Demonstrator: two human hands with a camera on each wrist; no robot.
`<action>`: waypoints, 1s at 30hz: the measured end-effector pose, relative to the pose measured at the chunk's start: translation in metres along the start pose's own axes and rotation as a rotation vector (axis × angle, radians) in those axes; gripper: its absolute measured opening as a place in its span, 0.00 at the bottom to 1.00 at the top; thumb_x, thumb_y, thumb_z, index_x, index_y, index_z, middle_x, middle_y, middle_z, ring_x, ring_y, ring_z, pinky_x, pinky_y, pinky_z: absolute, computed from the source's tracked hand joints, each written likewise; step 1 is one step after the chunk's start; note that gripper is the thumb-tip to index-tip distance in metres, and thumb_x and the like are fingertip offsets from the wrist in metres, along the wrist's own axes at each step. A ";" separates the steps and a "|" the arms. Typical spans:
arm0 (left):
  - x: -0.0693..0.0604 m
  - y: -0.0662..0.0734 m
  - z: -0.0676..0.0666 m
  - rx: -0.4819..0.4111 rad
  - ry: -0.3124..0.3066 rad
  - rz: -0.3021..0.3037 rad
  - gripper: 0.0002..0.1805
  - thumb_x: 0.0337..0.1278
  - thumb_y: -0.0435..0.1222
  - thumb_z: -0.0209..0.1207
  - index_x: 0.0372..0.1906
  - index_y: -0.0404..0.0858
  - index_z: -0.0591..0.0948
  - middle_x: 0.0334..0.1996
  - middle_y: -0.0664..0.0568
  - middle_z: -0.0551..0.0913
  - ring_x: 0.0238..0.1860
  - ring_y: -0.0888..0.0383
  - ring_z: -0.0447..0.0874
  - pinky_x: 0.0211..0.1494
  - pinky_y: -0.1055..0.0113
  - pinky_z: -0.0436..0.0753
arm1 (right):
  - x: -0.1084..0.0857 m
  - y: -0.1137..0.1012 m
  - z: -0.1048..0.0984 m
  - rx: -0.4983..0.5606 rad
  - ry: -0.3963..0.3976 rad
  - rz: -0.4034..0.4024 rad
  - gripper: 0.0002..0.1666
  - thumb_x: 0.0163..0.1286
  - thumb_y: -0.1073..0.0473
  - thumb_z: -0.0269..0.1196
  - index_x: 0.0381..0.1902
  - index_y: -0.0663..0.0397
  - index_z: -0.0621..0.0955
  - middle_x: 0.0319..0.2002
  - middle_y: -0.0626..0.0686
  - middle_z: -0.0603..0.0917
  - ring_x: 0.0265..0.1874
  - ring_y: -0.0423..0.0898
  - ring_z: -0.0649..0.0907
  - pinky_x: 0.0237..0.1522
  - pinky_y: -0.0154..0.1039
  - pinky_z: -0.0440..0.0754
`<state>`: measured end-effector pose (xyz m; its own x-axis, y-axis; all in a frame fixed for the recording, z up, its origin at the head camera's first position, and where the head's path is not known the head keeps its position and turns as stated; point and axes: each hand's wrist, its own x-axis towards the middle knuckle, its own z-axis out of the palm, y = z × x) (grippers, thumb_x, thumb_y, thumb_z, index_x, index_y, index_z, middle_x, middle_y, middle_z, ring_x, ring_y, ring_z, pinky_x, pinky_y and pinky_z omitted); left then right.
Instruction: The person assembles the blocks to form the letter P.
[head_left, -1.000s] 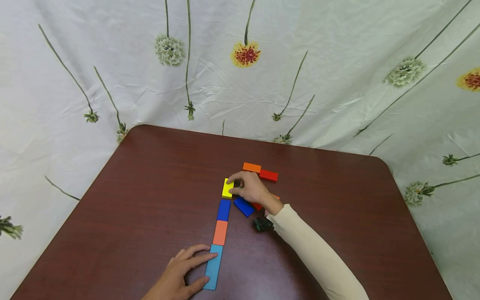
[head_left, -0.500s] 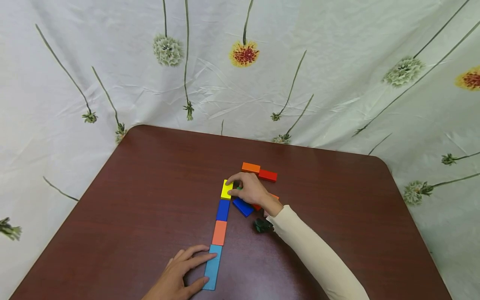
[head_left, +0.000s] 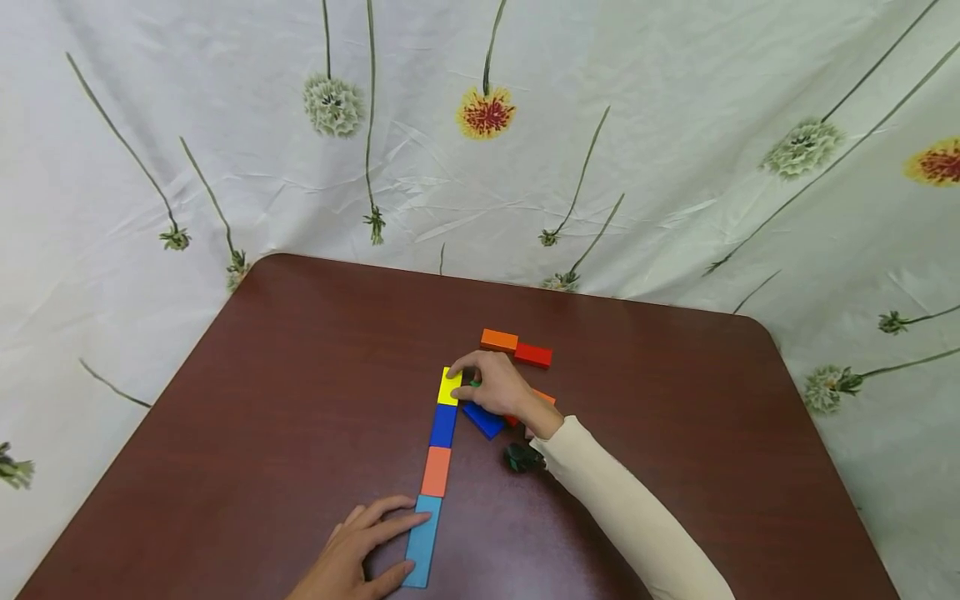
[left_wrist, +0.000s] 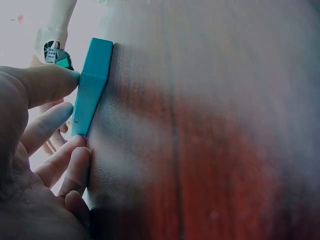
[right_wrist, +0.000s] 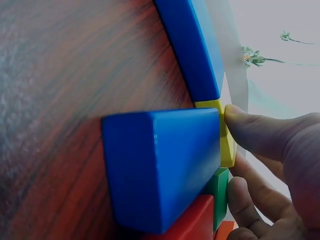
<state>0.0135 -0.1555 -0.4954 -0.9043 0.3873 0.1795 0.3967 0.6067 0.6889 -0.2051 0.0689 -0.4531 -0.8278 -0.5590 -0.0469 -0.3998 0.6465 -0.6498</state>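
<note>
Where the yellow block (head_left: 445, 392) lies flat on the reddish-brown surface (head_left: 315, 375), at the far end of a line of four, the right hand (head_left: 498, 384) has its grip pinching it between thumb and forefinger. The yellow block touches the blue block (head_left: 443, 426), which meets the coral block (head_left: 436, 472), which in turn meets the light blue block (head_left: 422, 546) nearest the person. The left hand (head_left: 351, 548) has its grip spread, thumb and fingertips resting against the light blue block; a small dark mark (left_wrist: 76, 122) there is too small to make out. Under and beside the right hand lie a loose blue block (head_left: 483, 421), a green block (right_wrist: 220, 197) and a red block (right_wrist: 190, 220). Farther off, an orange block (head_left: 499, 339) touches a second red block (head_left: 533, 356). A dark object (head_left: 519, 457) sits beside the cream sleeve (head_left: 630, 500). Behind hangs a white cloth (head_left: 420, 167) printed with flowers.
</note>
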 end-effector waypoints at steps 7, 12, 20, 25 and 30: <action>0.000 0.000 -0.001 -0.008 -0.012 -0.012 0.26 0.59 0.45 0.68 0.63 0.61 0.79 0.58 0.58 0.78 0.45 0.69 0.67 0.37 0.64 0.66 | 0.000 0.001 0.000 -0.006 0.007 -0.013 0.15 0.65 0.57 0.71 0.50 0.50 0.87 0.54 0.53 0.84 0.30 0.43 0.75 0.32 0.33 0.73; 0.001 0.001 -0.001 -0.013 -0.018 -0.021 0.25 0.60 0.46 0.67 0.63 0.62 0.79 0.58 0.58 0.78 0.45 0.69 0.67 0.38 0.63 0.67 | -0.001 0.003 -0.001 0.001 0.014 -0.018 0.16 0.66 0.56 0.71 0.51 0.50 0.87 0.54 0.53 0.84 0.30 0.42 0.74 0.32 0.33 0.73; 0.001 0.001 -0.001 -0.030 -0.030 -0.026 0.25 0.60 0.46 0.67 0.63 0.62 0.79 0.59 0.58 0.78 0.46 0.68 0.67 0.38 0.62 0.66 | -0.006 0.008 -0.007 0.062 0.031 -0.032 0.18 0.65 0.55 0.71 0.53 0.48 0.85 0.50 0.48 0.85 0.35 0.45 0.75 0.36 0.35 0.73; 0.001 0.001 -0.001 -0.038 -0.036 -0.029 0.26 0.60 0.46 0.68 0.63 0.62 0.79 0.58 0.59 0.78 0.47 0.68 0.67 0.38 0.62 0.66 | -0.012 0.016 -0.015 0.108 -0.040 -0.112 0.15 0.65 0.56 0.71 0.50 0.51 0.86 0.46 0.49 0.87 0.35 0.42 0.77 0.40 0.34 0.76; 0.001 0.000 -0.001 -0.036 -0.024 -0.030 0.27 0.57 0.45 0.69 0.63 0.62 0.80 0.58 0.60 0.78 0.47 0.68 0.67 0.39 0.64 0.66 | -0.022 0.020 -0.025 0.150 -0.146 -0.159 0.14 0.65 0.58 0.70 0.49 0.52 0.87 0.43 0.50 0.87 0.30 0.40 0.77 0.36 0.33 0.76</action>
<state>0.0125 -0.1552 -0.4945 -0.9115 0.3862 0.1418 0.3630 0.5928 0.7189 -0.2048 0.1073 -0.4466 -0.6890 -0.7238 -0.0372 -0.4488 0.4664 -0.7623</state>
